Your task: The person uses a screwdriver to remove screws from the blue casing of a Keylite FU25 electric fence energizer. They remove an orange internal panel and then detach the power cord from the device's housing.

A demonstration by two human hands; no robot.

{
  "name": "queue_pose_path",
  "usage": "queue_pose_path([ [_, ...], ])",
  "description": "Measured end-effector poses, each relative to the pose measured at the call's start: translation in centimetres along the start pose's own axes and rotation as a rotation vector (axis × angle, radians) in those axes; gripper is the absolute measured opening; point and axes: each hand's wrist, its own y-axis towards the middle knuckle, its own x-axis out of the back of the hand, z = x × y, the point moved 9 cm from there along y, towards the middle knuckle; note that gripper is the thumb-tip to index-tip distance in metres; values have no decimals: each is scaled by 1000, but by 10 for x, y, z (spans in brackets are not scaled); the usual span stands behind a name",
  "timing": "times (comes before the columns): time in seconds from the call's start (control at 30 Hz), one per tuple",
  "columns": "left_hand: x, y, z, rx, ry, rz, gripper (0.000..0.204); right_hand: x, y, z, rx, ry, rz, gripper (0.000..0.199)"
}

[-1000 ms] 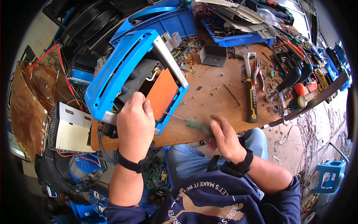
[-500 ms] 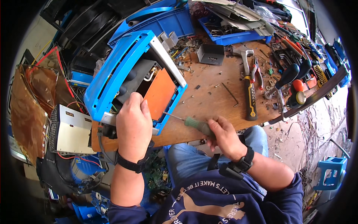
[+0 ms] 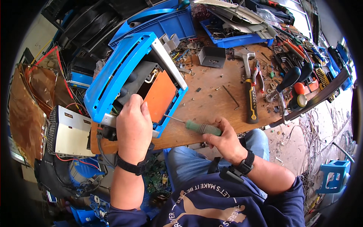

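Your right hand [image 3: 224,139] has the screwdriver [image 3: 193,125] by its handle, right of the blue frame [image 3: 110,90], tip at its edge. Your left hand [image 3: 135,123]'s curled at the frame's near side, can't tell on what

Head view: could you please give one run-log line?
left hand: on blue-framed unit | right hand: holding green-handled screwdriver
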Motion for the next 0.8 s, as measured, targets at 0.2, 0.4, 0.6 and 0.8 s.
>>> queue_pose_path([
  [0.2, 0, -1, 1, 7, 19, 31, 11, -6, -9, -17, -505, 448, 117, 35],
  [0.4, 2, -1, -1, -9, -12, -5, 11, -1, 0, 0, -40, 74, -4, 37],
  [0.6, 1, -2, 3, 9, -8, -4, 11, -10, -12, -17, -537, 454, 151, 33],
  [0.8, 0, -2, 0, 2, 14, 28, 11, -6, -5, 5, -71, 72, 23, 28],
])
